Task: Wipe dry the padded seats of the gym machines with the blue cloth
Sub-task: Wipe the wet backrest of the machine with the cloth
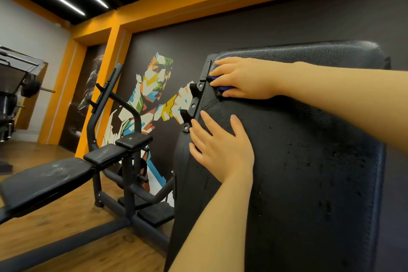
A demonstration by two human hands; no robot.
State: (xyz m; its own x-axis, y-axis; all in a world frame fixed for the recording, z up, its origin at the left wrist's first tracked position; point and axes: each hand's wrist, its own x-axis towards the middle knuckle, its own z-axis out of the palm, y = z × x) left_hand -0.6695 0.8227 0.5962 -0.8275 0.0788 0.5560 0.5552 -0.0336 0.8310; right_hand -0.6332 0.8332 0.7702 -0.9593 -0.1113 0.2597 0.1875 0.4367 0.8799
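A tall black padded backrest point(298, 161) fills the right half of the head view, with water drops on its lower right part. My right hand point(242, 79) presses the blue cloth point(225, 88) flat against the pad near its upper left edge; only a small strip of cloth shows between the straight fingers. Lower down, my left hand point(218, 146) rests flat on the pad's left edge with fingers spread, holding nothing. A black metal bracket point(196, 99) runs along the pad's edge between the two hands.
A black bench machine with padded seats point(48, 179) and a dark steel frame point(123, 201) stands to the left on the wooden floor point(66, 227). Behind it is a dark wall with a colourful mural point(154, 86). Another machine point(13, 86) is at far left.
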